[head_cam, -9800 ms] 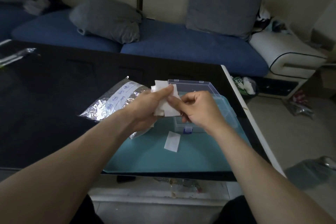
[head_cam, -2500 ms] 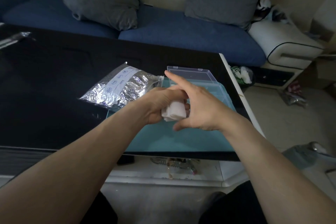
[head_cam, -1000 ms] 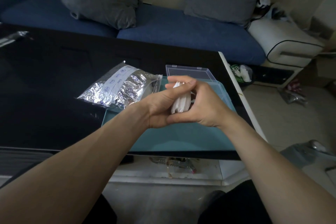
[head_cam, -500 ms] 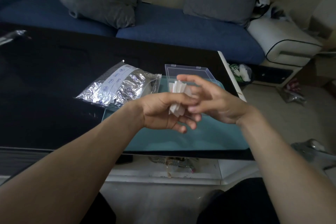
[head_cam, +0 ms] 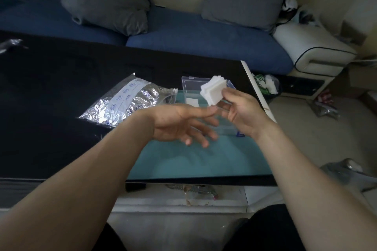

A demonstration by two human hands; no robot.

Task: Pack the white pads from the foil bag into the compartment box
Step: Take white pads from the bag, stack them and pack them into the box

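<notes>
taking the clear compartment box (head_cam: 206, 96) as the landmark and reading left to right: the crinkled foil bag (head_cam: 126, 104) is lying just left of the box, its mouth pointing toward it, partly on the black table (head_cam: 51, 91) and partly on the teal mat (head_cam: 195, 161) the box is sitting on. the left hand (head_cam: 179, 124) is hovering in front of the box, fingers spread loose and holding nothing, its index tip nearly reaching the bottom of the stack. one white pad (head_cam: 192, 101) is lying inside the box, in a left-hand compartment as far as the view shows. above the box's right part, the right hand (head_cam: 240, 112) is pinching a squared-up stack of white pads (head_cam: 213, 90) between thumb and fingers, lifted clear of the box. the lid is standing open at the back. judging from this, the packing is only begun: one pad is in, the held stack is not yet placed, and whether more pads are sitting in the bag cannot be told. the stack looks loose enough to fan apart when lowered.
</notes>
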